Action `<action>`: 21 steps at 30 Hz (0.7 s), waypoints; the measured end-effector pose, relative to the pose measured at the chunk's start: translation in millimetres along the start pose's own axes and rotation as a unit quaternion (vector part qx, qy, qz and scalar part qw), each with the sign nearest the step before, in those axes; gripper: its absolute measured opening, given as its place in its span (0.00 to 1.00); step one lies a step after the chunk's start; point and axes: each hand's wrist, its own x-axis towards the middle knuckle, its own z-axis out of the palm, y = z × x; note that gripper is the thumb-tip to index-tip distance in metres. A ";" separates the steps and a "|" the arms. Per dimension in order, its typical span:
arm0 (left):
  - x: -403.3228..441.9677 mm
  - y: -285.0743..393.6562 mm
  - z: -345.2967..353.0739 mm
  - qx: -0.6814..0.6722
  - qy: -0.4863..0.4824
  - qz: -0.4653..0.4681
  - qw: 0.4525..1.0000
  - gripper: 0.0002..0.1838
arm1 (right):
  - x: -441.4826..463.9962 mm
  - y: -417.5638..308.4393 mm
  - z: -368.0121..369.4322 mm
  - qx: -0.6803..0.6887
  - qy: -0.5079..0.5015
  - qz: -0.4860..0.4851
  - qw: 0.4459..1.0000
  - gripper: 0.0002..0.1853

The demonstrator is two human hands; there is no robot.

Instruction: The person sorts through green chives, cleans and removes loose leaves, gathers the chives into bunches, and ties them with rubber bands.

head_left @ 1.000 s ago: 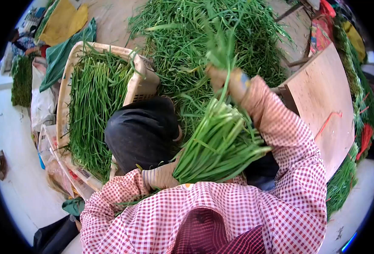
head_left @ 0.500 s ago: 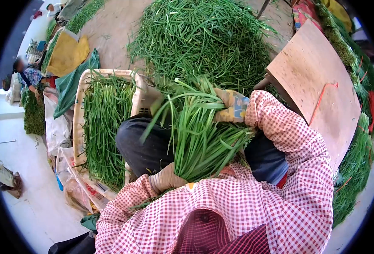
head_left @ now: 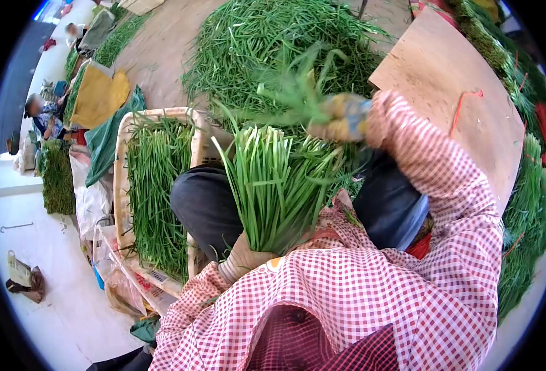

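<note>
A thick bunch of green stalks [head_left: 270,185] stands in my lap, pale ends up. My gloved left hand [head_left: 246,258] is wrapped round its lower part. Above and to the right of the bunch, my right hand [head_left: 341,117], in a patterned glove, grips some loose green leaves [head_left: 300,93] that are blurred by motion. Beyond my knees lies a large heap of the same green stalks [head_left: 260,43]. More stalks [head_left: 155,198] are laid in a pale plastic crate [head_left: 122,179] at my left knee.
A wooden board [head_left: 464,93] with a red string [head_left: 461,111] stands at the right, with bundled greens [head_left: 526,235] behind it. Green cloth [head_left: 115,136], yellow cloth [head_left: 103,96] and plastic bags [head_left: 124,294] are at the left. Two people [head_left: 50,120] are at the far left.
My right hand has come to the bunch, then moved up off it with loose leaves. The bunch in my left hand now stands more upright. The view has shifted.
</note>
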 end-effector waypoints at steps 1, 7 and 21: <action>3.1 3.3 -0.3 0.087 -0.015 0.030 0.996 0.28 | -10.8 -12.4 20.6 -0.395 -0.050 -0.076 0.914 0.35; -6.8 -1.1 -2.6 -0.057 0.019 -0.044 0.997 0.31 | 24.6 18.4 61.9 -0.534 -0.020 0.046 0.844 0.28; -54.9 -45.3 -18.3 -0.531 0.041 -0.125 0.837 0.38 | -5.9 2.8 -41.0 0.183 0.421 -0.055 0.887 0.21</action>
